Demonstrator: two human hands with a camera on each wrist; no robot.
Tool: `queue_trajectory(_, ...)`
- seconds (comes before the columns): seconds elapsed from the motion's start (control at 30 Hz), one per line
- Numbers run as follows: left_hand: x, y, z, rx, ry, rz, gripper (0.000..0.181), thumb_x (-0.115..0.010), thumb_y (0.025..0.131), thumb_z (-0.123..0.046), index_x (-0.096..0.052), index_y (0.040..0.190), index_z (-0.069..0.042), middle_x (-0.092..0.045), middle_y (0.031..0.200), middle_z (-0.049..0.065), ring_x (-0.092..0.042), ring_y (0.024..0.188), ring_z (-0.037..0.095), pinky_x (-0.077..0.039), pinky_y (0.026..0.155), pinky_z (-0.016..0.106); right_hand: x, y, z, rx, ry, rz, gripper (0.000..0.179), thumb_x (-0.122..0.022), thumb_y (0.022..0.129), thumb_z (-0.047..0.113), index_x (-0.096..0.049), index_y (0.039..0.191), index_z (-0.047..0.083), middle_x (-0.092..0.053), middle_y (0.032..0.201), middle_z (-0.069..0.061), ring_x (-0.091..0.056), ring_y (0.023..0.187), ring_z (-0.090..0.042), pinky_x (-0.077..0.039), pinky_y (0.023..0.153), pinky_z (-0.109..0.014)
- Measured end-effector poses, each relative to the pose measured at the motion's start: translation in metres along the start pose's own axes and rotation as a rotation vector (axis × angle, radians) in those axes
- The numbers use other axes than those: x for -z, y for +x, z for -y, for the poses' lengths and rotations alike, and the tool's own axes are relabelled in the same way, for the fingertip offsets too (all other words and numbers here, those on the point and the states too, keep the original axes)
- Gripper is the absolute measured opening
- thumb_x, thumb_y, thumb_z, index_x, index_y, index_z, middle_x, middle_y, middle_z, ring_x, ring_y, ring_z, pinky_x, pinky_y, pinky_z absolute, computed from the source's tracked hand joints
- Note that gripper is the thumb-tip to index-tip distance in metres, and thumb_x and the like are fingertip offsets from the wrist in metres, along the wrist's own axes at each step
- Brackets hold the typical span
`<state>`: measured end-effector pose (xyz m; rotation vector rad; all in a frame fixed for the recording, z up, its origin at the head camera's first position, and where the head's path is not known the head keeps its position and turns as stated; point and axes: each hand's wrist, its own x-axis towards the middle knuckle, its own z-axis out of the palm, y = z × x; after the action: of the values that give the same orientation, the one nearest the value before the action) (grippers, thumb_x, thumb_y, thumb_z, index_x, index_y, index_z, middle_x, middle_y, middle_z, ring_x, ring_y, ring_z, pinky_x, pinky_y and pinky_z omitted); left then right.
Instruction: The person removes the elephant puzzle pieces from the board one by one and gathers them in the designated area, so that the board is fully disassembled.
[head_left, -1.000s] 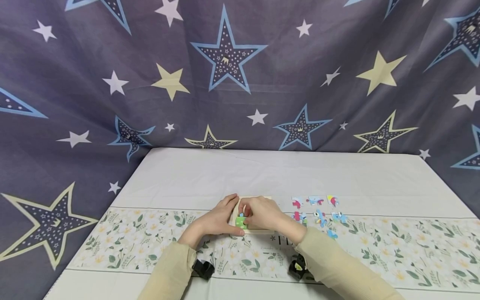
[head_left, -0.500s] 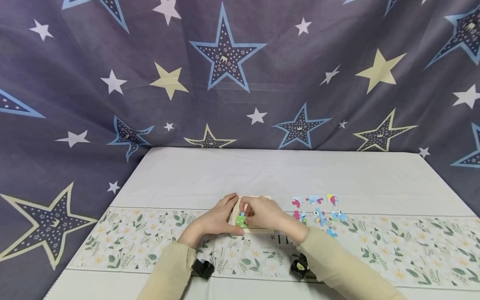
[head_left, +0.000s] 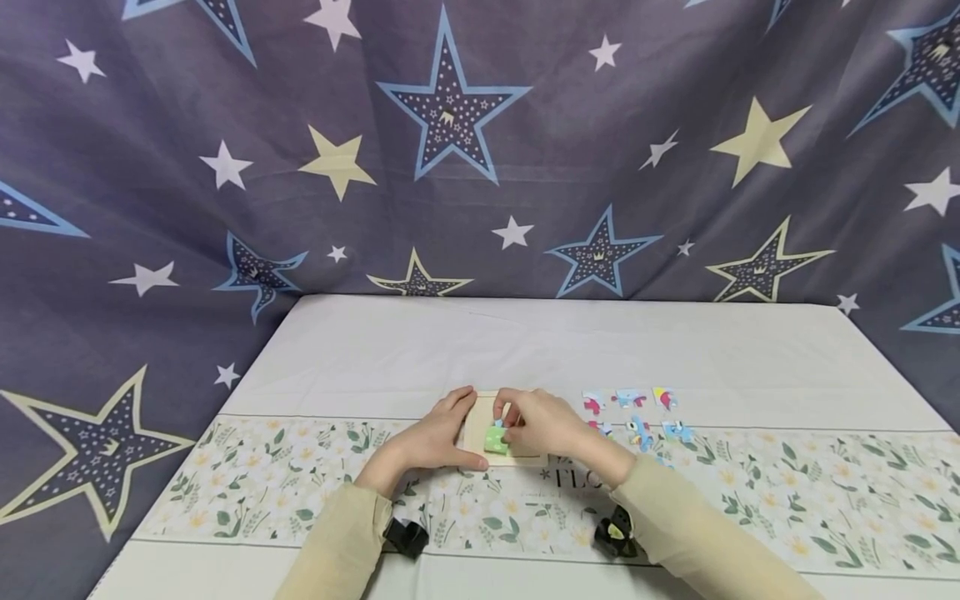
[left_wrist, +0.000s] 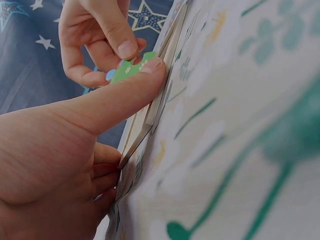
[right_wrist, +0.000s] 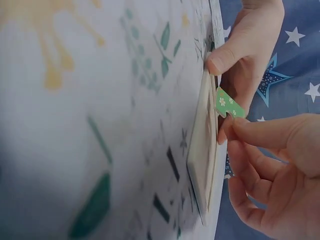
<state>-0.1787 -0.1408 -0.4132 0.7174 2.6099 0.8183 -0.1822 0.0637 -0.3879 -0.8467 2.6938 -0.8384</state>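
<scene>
A shallow wooden puzzle board [head_left: 483, 410] lies flat on the table between both hands. My left hand [head_left: 429, 435] holds it at its left side, with the thumb along the near edge and the fingers at the left edge. My right hand [head_left: 546, 427] pinches a green jigsaw piece [head_left: 495, 440] between thumb and index finger, over the board. In the right wrist view the green piece [right_wrist: 229, 102] shows small white flowers and is tilted up off the board. A light blue knob of the piece [left_wrist: 110, 75] shows in the left wrist view.
Several loose jigsaw pieces lie right of the board, among them a pink and blue one [head_left: 593, 403], a yellow-cornered one [head_left: 664, 399] and a blue one [head_left: 678, 432]. A floral runner [head_left: 757, 500] crosses the white table. A starry curtain [head_left: 570, 125] hangs behind.
My right hand has moved a little to the right with the green jigsaw piece, away from the board's lower left corner, baring more of the board. My left hand stays in place.
</scene>
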Motion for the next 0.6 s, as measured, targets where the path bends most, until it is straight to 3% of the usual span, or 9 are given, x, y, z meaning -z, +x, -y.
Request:
queue_trajectory(0.27,0.000,0.000,0.000,-0.001,0.004,-0.004,0.101,-0.073,0.073,-0.042,-0.016,0.144,0.002,-0.011,0.151,0.017,-0.013,0.138,0.033,-0.025,0.107,0.048,0.011,-0.009,-0.007,-0.020,0.003,-0.015,0.018,-0.067,0.081,0.008,-0.055,0.093,0.016,-0.064,0.082,0.001,-0.058,0.068,-0.011,-0.046,0.059,-0.028)
queue_trajectory(0.6,0.000,0.000,0.000,-0.006,-0.007,-0.006,0.101,-0.074,0.073,-0.040,-0.016,0.144,0.003,-0.011,0.151,0.017,-0.013,0.138,0.033,-0.025,0.107,0.048,0.023,-0.022,-0.027,0.020,0.024,-0.026,0.017,-0.063,0.084,0.008,-0.054,0.096,0.015,-0.064,0.082,0.001,-0.056,0.065,-0.008,-0.044,0.054,-0.024)
